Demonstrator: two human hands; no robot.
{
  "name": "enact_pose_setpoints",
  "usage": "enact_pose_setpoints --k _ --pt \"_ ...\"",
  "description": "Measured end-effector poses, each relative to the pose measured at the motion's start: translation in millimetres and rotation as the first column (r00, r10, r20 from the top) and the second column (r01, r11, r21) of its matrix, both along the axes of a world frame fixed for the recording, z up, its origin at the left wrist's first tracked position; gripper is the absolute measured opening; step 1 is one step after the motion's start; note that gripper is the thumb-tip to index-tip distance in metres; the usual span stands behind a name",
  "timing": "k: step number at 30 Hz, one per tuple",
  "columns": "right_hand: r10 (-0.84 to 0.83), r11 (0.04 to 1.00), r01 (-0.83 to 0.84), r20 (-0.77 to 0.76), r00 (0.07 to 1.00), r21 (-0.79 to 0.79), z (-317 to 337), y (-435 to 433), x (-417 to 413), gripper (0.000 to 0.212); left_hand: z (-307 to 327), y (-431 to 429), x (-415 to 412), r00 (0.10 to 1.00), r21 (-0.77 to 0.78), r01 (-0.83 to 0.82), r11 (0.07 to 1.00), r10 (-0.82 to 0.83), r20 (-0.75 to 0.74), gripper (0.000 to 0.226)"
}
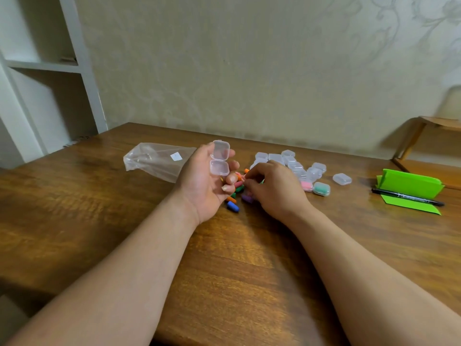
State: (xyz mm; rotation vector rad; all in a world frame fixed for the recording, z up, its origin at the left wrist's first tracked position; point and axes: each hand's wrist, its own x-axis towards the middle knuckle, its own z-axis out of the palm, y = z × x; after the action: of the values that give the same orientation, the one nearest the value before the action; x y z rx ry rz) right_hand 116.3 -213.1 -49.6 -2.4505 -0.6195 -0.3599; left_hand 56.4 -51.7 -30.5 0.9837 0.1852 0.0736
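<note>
Holding an open clear box (219,158) in the left hand (202,188), palm turned up, just above the table (124,221). Its fingers (234,165) are curling round the lower half of the box, and the hinged lid is standing up past the fingertips.

The right hand (277,191) is lying knuckles-up over the coloured pieces (233,206), just right of the left hand. Its fingers (252,174) are bending down, narrow, onto the pink ones; cannot tell whether they are pinching one. The pieces are lying on the table between and under both hands: blue, orange, green, purple, pink.

Behind the right hand a cluster of shut boxes (289,159) is sitting. At its near edge a pink-filled box (306,186) is touching a green-filled box (321,189). A lone box (342,179) is lying apart to the right.

Far right, a marker (406,198) is lying across green paper (411,182). A clear bag (154,158) is lying left of the left hand.
</note>
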Motion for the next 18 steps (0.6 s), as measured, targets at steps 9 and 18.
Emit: enact_pose_setpoints --k 9,18 --pt "-0.068 0.944 0.096 -0.097 0.993 0.316 10 -17 -3 0.021 -3 -4 2 0.999 0.06 -0.001 0.998 0.004 -0.049 0.041" --pt "0.107 0.841 -0.055 -0.067 0.992 0.538 25 -12 -21 0.01 0 -9 -8 0.995 0.103 0.091 0.991 -0.087 -0.037 0.046"
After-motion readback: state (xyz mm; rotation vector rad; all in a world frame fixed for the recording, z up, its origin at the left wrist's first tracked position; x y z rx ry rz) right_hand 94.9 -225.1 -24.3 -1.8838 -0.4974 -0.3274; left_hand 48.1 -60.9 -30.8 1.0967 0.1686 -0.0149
